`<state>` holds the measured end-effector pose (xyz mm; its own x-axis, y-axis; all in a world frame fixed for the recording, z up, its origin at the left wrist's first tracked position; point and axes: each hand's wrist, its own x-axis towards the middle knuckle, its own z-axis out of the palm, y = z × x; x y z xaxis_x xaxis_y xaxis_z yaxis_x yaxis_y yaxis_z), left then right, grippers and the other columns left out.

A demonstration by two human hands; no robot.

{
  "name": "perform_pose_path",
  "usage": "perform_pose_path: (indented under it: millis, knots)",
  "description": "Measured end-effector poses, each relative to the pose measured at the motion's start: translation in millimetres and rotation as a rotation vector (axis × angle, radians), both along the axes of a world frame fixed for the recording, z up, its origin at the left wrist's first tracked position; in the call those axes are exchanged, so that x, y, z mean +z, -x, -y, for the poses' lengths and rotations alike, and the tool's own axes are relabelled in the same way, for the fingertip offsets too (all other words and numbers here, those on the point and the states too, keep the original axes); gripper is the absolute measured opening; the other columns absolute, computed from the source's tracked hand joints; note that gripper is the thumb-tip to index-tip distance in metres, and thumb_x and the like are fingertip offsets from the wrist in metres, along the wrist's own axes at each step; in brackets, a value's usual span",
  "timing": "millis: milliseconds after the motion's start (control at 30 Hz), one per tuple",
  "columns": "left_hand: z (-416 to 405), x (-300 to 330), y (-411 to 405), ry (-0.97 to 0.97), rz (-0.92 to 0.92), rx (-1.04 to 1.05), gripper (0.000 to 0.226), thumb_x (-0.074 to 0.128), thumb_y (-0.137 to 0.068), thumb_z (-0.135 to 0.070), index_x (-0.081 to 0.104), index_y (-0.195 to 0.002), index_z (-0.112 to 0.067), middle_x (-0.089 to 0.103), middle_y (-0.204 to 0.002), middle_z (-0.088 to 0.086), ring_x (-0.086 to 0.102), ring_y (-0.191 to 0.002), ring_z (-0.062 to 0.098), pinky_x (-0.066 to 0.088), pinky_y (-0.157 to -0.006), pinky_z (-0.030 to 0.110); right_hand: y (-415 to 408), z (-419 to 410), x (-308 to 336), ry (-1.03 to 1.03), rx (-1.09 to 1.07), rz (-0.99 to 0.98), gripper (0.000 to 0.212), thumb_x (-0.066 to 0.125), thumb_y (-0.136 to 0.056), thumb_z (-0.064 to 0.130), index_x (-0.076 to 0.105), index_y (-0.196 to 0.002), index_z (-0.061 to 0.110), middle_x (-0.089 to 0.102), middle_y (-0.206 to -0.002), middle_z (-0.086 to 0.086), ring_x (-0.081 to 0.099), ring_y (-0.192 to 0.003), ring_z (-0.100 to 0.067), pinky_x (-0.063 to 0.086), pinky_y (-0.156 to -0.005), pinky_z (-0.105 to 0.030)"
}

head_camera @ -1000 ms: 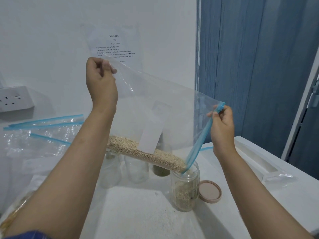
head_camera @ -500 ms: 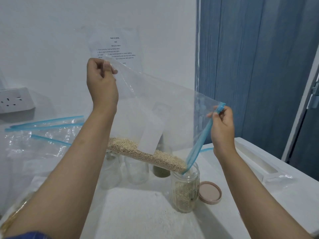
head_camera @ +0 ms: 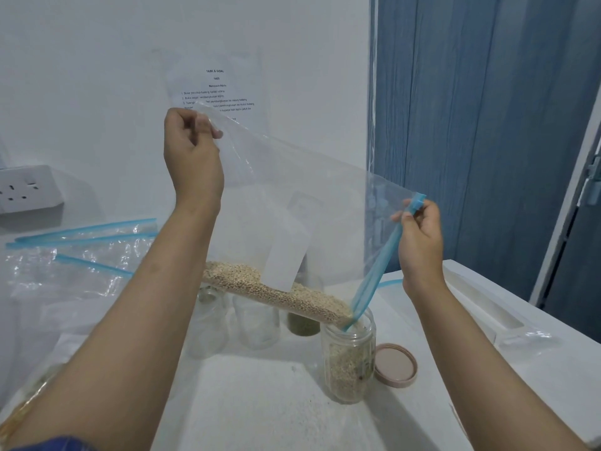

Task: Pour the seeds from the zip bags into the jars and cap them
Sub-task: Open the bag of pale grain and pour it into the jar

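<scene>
**A:** Where's everything at?

**B:** Zip bag (head_camera: pixel 292 203) hangs between my grips: left hand (head_camera: pixel 192 157) pinches its raised corner, right hand (head_camera: pixel 419 236) pinches the zipper end. Below my right grip, seeds (head_camera: pixel 276 294) run into the jar (head_camera: pixel 348 359).

**A:** Risk?

**B:** If the mouth slips off the rim, seeds probably scatter over the counter (head_camera: pixel 260 402).

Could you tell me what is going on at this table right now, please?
A person is pouring pale seeds from a clear zip bag with a blue zipper strip into an open clear glass jar. The left hand pinches the raised bottom corner; the right hand grips the zipper end. The jar is partly filled, and its round beige lid lies beside it on the white table.
</scene>
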<state>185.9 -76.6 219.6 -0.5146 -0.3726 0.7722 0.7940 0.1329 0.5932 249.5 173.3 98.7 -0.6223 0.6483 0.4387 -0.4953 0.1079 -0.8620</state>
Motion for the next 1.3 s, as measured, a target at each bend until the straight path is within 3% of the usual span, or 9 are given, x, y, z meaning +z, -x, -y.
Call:
perform_pose_path:
  millis: [400,600,833,933,1100,1300]
  knots:
    - [4,-2,0,0.052,-0.009,0.009,0.021,0.043,-0.102,-0.016,0.045,-0.084,-0.027,0.059,-0.080,-0.007,0.054,-0.071,0.008,0.045,-0.070,0.018,4,-3,-2,-0.014,0.005,-0.001,0.018,0.040,-0.105,0.011,0.051,-0.105,0.026,0.060,-0.094,0.014,0.056,-0.093,-0.005,0.040,-0.079,-0.015]
    - [17,-3,-3,0.197,-0.043,0.010,0.019,0.050,-0.102,-0.023,0.052,-0.084,-0.028,0.067,-0.081,-0.006,0.060,-0.066,0.009,0.048,-0.068,0.019,5,-2,-4,-0.010,-0.001,0.014,0.018,0.039,-0.105,0.012,0.051,-0.108,0.025,0.060,-0.089,0.015,0.056,-0.088,-0.001,0.040,-0.075,-0.015]
    - [42,7,0,0.335,0.073,-0.111,0.005,0.059,-0.098,-0.011,0.062,-0.097,-0.008,0.073,-0.082,-0.011,0.065,-0.072,-0.001,0.047,-0.069,0.013,7,-3,-8,-0.011,0.001,0.012,0.016,0.042,-0.105,0.016,0.052,-0.102,0.028,0.059,-0.087,0.015,0.055,-0.083,0.001,0.041,-0.070,-0.010]
    - [41,6,-3,0.315,0.065,-0.115,0.011,0.061,-0.097,-0.011,0.061,-0.088,-0.018,0.073,-0.075,-0.017,0.063,-0.070,-0.003,0.046,-0.069,0.013,7,-1,-7,-0.009,0.001,0.014,0.020,0.042,-0.105,0.015,0.051,-0.098,0.032,0.059,-0.089,0.012,0.054,-0.082,0.001,0.040,-0.063,-0.003]
    - [36,3,-7,0.268,0.019,-0.098,0.015,0.062,-0.098,-0.019,0.060,-0.084,-0.025,0.072,-0.073,-0.019,0.062,-0.069,-0.004,0.045,-0.068,0.012,7,0,-7,-0.010,-0.003,0.026,0.015,0.040,-0.106,0.015,0.051,-0.106,0.025,0.059,-0.089,0.015,0.054,-0.085,0.001,0.041,-0.073,-0.015]
    - [32,2,-5,0.277,0.029,-0.111,0.015,0.061,-0.099,-0.021,0.061,-0.084,-0.025,0.073,-0.079,-0.014,0.061,-0.070,-0.002,0.044,-0.069,0.013,9,0,-10,-0.009,-0.007,0.036,0.014,0.040,-0.106,0.016,0.051,-0.107,0.024,0.059,-0.091,0.014,0.054,-0.087,-0.002,0.042,-0.075,-0.018]
